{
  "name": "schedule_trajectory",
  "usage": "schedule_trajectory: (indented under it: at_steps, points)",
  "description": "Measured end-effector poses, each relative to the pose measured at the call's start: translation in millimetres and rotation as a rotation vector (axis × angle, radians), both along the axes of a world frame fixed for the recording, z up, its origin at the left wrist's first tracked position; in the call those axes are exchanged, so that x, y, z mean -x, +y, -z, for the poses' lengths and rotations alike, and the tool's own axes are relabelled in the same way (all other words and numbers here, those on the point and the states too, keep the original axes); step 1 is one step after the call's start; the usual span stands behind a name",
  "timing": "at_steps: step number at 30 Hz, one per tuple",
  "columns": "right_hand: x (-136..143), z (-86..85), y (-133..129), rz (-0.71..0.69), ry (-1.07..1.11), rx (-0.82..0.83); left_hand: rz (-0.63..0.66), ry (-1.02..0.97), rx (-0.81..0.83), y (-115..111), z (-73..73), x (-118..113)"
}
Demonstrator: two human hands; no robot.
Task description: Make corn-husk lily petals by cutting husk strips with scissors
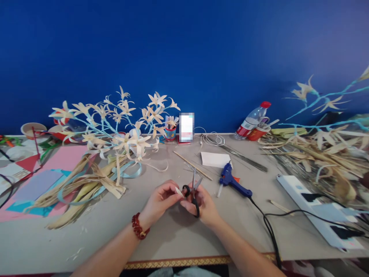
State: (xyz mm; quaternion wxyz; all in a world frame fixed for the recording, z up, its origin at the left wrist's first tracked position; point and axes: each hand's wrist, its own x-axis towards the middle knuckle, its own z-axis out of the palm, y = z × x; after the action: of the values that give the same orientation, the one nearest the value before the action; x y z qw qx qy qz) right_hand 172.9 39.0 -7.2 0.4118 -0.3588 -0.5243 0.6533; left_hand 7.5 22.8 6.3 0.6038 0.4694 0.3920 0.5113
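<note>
Scissors [194, 188] with black handles are gripped in my right hand [204, 204], blades parted and pointing away from me, over the near middle of the table [181, 246]. My left hand [162, 198] pinches a small pale piece [179, 192] just beside one handle loop. Rightward lies a blue glue gun [232, 181], near a white card [215, 159].

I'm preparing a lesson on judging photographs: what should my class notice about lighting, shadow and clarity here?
In the head view, the blue wall pales toward the upper right; in the head view, a soft shadow darkens the table below the hands; in the head view, blocky pixelation obscures the upright screen.
</note>
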Motion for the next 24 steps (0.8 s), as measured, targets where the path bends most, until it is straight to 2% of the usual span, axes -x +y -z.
schedule_trajectory:
  at_steps: [4, 8, 10, 14, 21, 24]
  points:
    - [0, 1.1, 0, 0.023, 0.018, -0.01, 0.037, -0.021, 0.051, -3, 2.6, -4]
    - [-5, 1.6, 1, -0.018, 0.007, -0.051, 0.144, -0.06, 0.085, -4, 2.1, -2]
    - [-8, 0.9, 0, -0.046, -0.013, -0.057, 0.158, -0.072, 0.104, -4, 2.2, 1]
    - [-9, -1.3, 0, -0.067, 0.002, -0.033, 0.175, 0.017, 0.13, -2, 1.7, 3]
    - [-7, -1.9, 3, 0.002, 0.073, -0.045, 0.258, 0.072, 0.062, 0, 0.4, 1]
    - [-8, 1.0, 4, 0.025, 0.016, -0.06, 0.173, 0.053, 0.127, 0, 4.7, 2]
